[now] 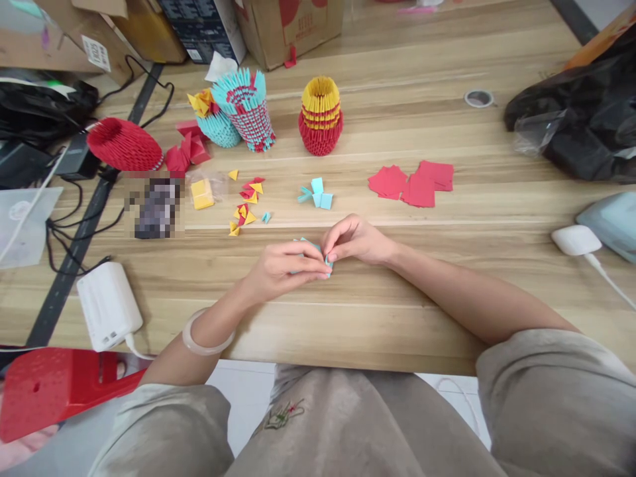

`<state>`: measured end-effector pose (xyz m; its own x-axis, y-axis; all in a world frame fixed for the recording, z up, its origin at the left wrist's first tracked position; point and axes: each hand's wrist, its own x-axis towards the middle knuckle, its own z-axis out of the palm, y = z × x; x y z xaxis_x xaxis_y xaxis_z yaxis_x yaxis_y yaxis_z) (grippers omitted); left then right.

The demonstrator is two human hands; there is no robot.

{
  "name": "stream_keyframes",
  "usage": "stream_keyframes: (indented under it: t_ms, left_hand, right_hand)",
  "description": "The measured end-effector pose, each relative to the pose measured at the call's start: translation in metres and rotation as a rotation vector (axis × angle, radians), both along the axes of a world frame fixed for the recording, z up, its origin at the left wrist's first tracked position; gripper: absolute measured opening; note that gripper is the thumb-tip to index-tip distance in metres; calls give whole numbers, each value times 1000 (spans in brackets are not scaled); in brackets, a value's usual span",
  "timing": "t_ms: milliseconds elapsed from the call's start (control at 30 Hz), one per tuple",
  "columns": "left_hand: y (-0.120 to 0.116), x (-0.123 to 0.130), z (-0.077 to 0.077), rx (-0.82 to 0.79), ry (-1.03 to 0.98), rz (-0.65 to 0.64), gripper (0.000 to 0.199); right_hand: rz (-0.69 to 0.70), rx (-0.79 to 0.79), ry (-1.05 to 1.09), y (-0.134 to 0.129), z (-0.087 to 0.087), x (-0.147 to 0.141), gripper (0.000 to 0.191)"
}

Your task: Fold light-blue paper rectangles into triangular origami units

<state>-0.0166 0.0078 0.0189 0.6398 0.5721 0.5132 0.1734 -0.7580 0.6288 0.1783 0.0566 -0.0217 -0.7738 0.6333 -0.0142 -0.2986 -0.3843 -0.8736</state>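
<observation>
Near the table's front, my left hand (288,268) and my right hand (355,242) meet fingertip to fingertip. Between them they pinch a small light-blue piece of folded paper (328,264), mostly covered by the fingers. More light-blue paper (307,244) shows behind my left fingers; whether that hand also holds it, I cannot tell. Just beyond lie several light-blue paper slips (320,193). To their left are folded yellow and red paper triangles (247,214) and one small blue folded piece (266,217). Red paper rectangles (422,185) lie spread out on the right.
Folded-paper vases stand at the back: a blue-and-red one (251,116) and a yellow-and-red one (321,119). A red one (124,144) lies tilted at left. A white power bank (109,306) sits front left, a tape roll (479,99) back right, a black bag (581,119) far right.
</observation>
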Motion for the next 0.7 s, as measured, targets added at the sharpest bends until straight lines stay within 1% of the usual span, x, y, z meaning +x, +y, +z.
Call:
stream_keyframes:
  t_ms: [67, 167, 300, 467, 567, 700]
  left_hand:
    - [0, 0, 0, 15, 16, -32, 10]
    - [0, -1, 0, 15, 35, -47, 11]
    - [1, -2, 1, -13, 45, -24, 11]
    - [2, -3, 0, -9, 23, 84, 10]
    - [4, -4, -1, 4, -5, 153, 11]
    - [6, -5, -3, 22, -40, 243, 13]
  right_hand:
    - [34, 21, 1, 0, 0, 1, 13]
    - [55, 44, -2, 0, 1, 1, 13]
    - [9, 56, -13, -1, 3, 0, 14]
    - [-97, 43, -28, -2, 4, -1, 18]
    - [-121, 55, -44, -2, 4, -2, 23]
    - [-130, 108, -53, -3, 3, -2, 26]
